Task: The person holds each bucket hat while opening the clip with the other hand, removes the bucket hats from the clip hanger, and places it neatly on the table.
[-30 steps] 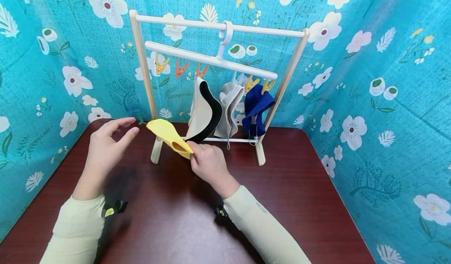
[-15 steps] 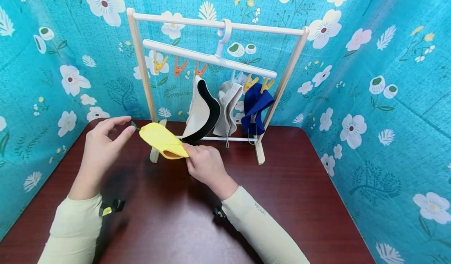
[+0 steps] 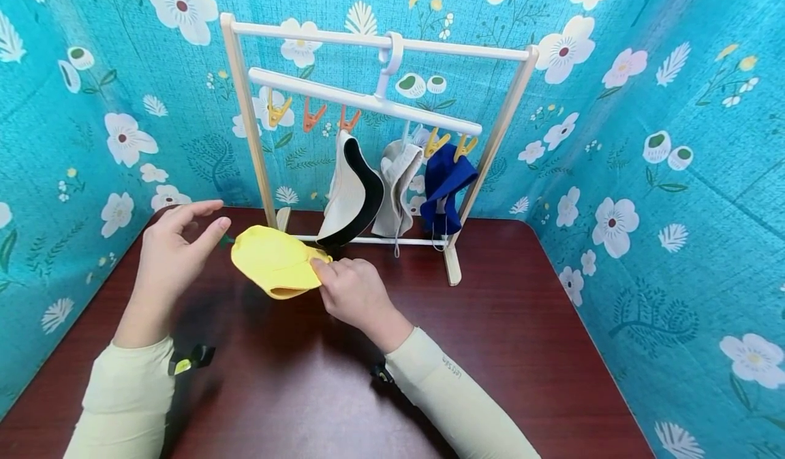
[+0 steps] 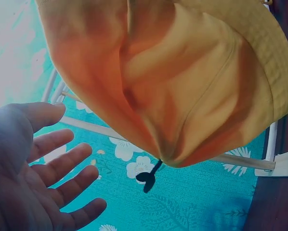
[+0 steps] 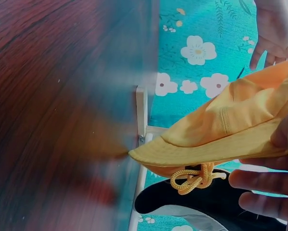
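My right hand (image 3: 358, 297) pinches the brim of a yellow bucket hat (image 3: 270, 258), holding it in the air left of centre. A small dark leaf sprout (image 4: 146, 180) sticks out from the crown's top, and a knotted yellow cord (image 5: 194, 178) hangs below the brim in the right wrist view. Apart from the hat, to its left, my left hand (image 3: 172, 261) is held up with spread fingers (image 4: 67, 163) and nothing in it. Behind the hat, a cream and black cap-like piece (image 3: 356, 193) hangs from an orange clip (image 3: 349, 118).
A wooden rack (image 3: 250, 112) carries a white clip hanger (image 3: 362, 99), tilted down to the right. A grey cloth hat (image 3: 397, 193) and a blue hat (image 3: 448, 186) hang at its right. Yellow (image 3: 279, 110) and orange clips (image 3: 314, 115) hang at left. The dark red table (image 3: 490, 323) lies below.
The yellow hat has turned and come lower and nearer, showing more of its crown. My left hand has shifted slightly left. The right hand keeps its hold on the brim.
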The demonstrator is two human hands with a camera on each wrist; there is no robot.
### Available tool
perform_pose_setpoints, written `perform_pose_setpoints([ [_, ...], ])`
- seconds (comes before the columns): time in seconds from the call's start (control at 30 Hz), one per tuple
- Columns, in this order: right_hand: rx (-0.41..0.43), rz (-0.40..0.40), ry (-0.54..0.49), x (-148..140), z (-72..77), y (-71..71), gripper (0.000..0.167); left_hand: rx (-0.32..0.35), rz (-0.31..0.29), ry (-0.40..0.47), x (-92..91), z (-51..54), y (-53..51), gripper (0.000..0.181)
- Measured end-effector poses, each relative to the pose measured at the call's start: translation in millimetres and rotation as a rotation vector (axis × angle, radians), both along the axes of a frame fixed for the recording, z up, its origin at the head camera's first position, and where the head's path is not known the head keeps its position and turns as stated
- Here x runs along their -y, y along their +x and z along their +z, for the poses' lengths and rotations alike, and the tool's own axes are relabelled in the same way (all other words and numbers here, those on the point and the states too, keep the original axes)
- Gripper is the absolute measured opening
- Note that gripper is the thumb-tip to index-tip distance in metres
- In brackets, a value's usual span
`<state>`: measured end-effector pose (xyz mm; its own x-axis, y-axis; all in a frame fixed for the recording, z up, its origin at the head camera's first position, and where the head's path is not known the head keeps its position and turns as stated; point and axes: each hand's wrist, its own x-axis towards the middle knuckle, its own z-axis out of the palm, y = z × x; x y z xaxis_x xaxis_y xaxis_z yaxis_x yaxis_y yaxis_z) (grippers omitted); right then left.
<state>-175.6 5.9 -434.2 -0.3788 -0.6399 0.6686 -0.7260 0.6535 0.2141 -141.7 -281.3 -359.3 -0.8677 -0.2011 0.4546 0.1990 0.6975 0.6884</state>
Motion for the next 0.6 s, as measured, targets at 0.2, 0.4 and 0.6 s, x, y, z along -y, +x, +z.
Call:
perform_pose_setpoints([
  [0.2,-0.041,0.049,0.058,-2.6,-4.1,-2.0,0.029,0.022,0.005,0.0,-0.1,1.9,1.5,0.05],
  [0.4,-0.042,0.107,0.08,-4.3,-6.5,-1.6,0.029,0.044,0.005,-0.006,-0.3,1.9,1.9,0.052],
  [0.6,-0.002,0.134,0.099,-5.3,-8.8,-1.9,0.028,0.052,0.008,-0.018,-0.5,1.6,2.2,0.052],
])
